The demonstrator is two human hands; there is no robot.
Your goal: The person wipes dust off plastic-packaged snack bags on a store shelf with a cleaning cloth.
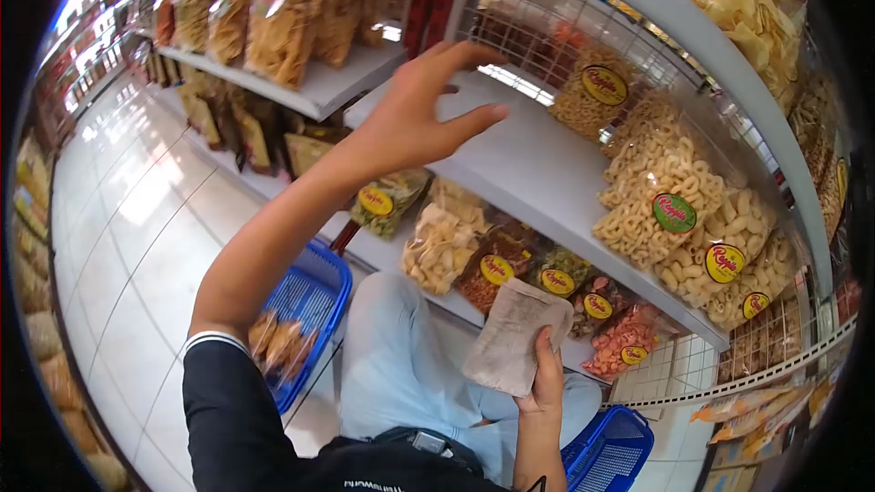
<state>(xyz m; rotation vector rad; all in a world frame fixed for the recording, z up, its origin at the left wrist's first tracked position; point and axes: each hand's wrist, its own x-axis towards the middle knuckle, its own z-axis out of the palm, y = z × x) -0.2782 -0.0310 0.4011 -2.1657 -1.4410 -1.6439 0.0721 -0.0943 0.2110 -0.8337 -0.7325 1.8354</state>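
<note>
"While the left hand (pixel 410 118) hangs over the middle shelf (pixel 501 150), thumb and fingers spread wide, the right hand (pixel 544 378) has the cloth (pixel 510 337)!"

"Gripped how?"

"Pinched at one side, thumb on top, the other fingers hidden underneath. It's greyish, folded into a flat pad, out in front of the bottom row of bags."

"And the left, is it touching that shelf?"

"Can't tell from this angle! It's near the front edge, palm side hidden."

"What's around the hands?"

"Along the middle shelf to the right, curly snacks (pixel 661 173) in clear bags, green and yellow labels, mesh (pixel 515 14) behind! Below, the row runs from pale chips (pixel 442 241) across to a pink bag (pixel 624 342)."

"Farther out?"

"Two blue baskets on the white floor (pixel 137 246)! Left basket (pixel 335 287) has brown packs (pixel 281 346) inside; right basket (pixel 629 419) sits past the other knee. Top left, more bags (pixel 287 18) stand shoulder to shoulder!"
</note>
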